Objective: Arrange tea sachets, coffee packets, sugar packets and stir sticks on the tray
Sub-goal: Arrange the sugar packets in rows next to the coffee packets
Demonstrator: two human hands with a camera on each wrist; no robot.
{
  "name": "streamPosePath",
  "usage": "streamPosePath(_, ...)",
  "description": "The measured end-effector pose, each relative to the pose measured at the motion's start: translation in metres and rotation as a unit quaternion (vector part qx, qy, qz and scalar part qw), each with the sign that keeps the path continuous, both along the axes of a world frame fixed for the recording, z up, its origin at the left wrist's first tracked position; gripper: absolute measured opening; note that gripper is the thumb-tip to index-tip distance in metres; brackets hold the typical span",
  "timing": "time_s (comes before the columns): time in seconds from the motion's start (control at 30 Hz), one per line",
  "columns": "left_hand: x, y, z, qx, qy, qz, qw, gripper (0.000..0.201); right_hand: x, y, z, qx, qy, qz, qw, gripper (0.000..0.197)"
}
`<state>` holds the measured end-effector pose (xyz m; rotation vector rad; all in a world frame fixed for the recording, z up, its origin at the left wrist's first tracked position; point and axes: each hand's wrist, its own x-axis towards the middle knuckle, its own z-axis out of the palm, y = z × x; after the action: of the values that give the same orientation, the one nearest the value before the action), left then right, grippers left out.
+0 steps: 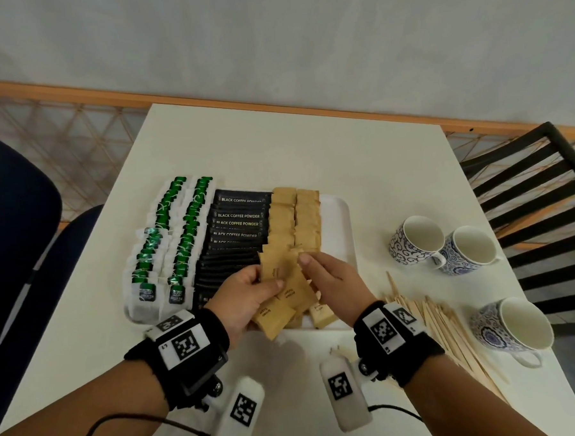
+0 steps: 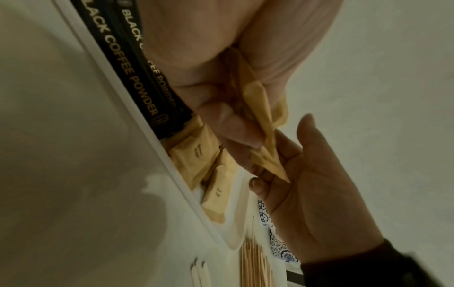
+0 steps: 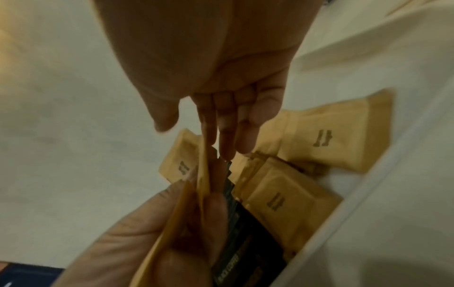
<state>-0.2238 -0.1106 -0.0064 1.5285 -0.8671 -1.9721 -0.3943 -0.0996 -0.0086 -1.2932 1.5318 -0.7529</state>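
My left hand [image 1: 266, 282] grips a fanned bunch of brown sugar packets [image 1: 283, 268] above the near part of the white tray [image 1: 341, 221]. The right hand [image 1: 310, 260] has straight fingers touching the top edge of one held packet [image 3: 205, 170], thumb apart. The tray carries green tea sachets [image 1: 177, 237] on the left, black coffee packets [image 1: 236, 227] in the middle and two rows of sugar packets [image 1: 294, 217] to their right. More sugar packets [image 1: 274, 318] lie loose at the tray's near edge. Wooden stir sticks [image 1: 452, 329] lie heaped on the table right of the tray.
Three blue-patterned cups [image 1: 417, 241], [image 1: 471, 250], [image 1: 515, 326] stand on the table's right side. A dark blue chair [image 1: 19, 215] is at the left and a black slatted chair [image 1: 544, 177] at the right. The tray's right strip is bare.
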Motion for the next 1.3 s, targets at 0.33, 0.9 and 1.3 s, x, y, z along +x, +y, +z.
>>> streamPosePath(0.33,0.008,0.003,-0.002,-0.005,-0.012,-0.015,1.0,0.018,-0.011,-0.001,-0.001,0.054,-0.087,-0.059,0.993,0.011)
streamPosePath(0.9,0.009,0.004,0.008,0.029,0.0,-0.026,0.999,0.026,-0.008,0.007,0.005,0.091,-0.161,-0.088,0.979,0.005)
streamPosePath(1.3,0.005,0.003,0.012,0.068,-0.027,-0.055,0.996,0.034,-0.015,0.01,0.005,-0.036,-0.056,0.045,0.997,0.041)
